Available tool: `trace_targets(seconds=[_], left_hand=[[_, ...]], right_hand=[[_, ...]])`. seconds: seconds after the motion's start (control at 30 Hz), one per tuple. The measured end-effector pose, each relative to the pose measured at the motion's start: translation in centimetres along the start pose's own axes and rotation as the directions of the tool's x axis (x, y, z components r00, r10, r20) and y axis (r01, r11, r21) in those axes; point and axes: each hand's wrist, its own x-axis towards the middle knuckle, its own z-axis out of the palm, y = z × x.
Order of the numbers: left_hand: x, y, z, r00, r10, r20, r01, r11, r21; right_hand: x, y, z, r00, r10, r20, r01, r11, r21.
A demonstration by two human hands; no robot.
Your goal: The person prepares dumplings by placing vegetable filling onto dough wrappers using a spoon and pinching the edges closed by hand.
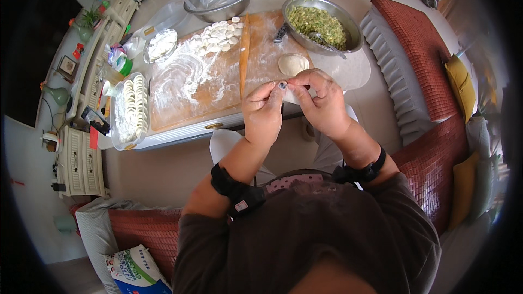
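Note:
Just off the near edge of the floured board [180,110], both my hands meet around a white dumpling [292,97]. My left hand [263,113] pinches one end of it between thumb and finger. The other end is gripped by my right hand [321,103], fingers curled at its edge. Most of the dumpling is hidden behind my fingers. Right beyond my hands lie round dough wrappers [293,64], apparently stacked. A steel bowl [357,31] of chopped green filling [316,24] stands behind them to the right, with a spoon [333,50] resting in it.
A long rolling pin [244,60] lies across the board, beside several flattened dough pieces [218,38]. At left are a tray [115,125] with rows of dumplings [136,103] and a bowl of flour [161,46]. A bag-lined steel bowl [239,6] and a black handle [280,34] sit farther back.

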Motion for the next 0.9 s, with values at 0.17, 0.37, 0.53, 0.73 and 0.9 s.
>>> trace_targets(seconds=[0.17, 0.37, 0.53, 0.73, 0.9], left_hand=[[0.1, 1.5, 0.9, 0.987, -0.039, 0.159, 0.093, 0.933, -0.347], [0.1, 0.8, 0.0, 0.972, -0.053, 0.229, 0.118, 0.952, -0.283], [0.3, 0.2, -0.3, 0.978, -0.056, 0.199, 0.107, 0.960, -0.258], [0.0, 1.2, 1.0, 0.984, -0.090, 0.153, 0.150, 0.886, -0.440], [0.2, -0.1, -0.1, 0.978, -0.115, 0.172, 0.169, 0.925, -0.340]], right_hand=[[-0.4, 0.5, 0.4, 0.965, 0.255, -0.061, -0.224, 0.922, 0.315], [-0.6, 0.6, 0.6, 0.935, 0.353, -0.014, -0.308, 0.835, 0.456], [-0.7, 0.3, 0.7, 0.937, 0.350, -0.003, -0.308, 0.827, 0.471], [-0.1, 0.4, 0.3, 0.930, 0.364, -0.048, -0.289, 0.806, 0.516], [-0.4, 0.5, 0.2, 0.927, 0.374, -0.031, -0.313, 0.817, 0.484]])
